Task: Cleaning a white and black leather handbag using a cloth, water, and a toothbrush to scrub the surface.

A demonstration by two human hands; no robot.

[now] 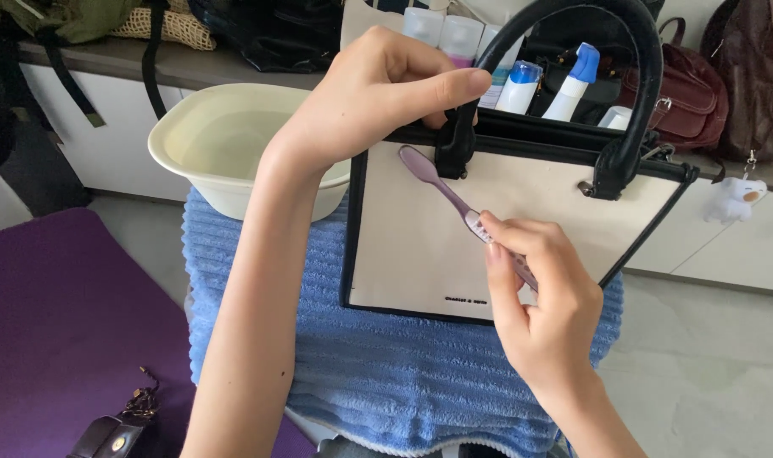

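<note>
While two hands work, one lilac plastic toothbrush [454, 199] lies across one cream canvas bag with black handles [454, 246], its long axis running from near right to far left, head far left. Right hand [543, 297] pinches its handle, hiding the end; left hand [378, 85] grips the bag's rim.

Basin [225, 144] left of bag [454, 237]

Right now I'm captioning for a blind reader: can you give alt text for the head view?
A right hand presses a purple toothbrush against a cream handbag with black handles, while the left hand steadies its top edge. The bag stands on a blue towel beside a cream basin.
</note>
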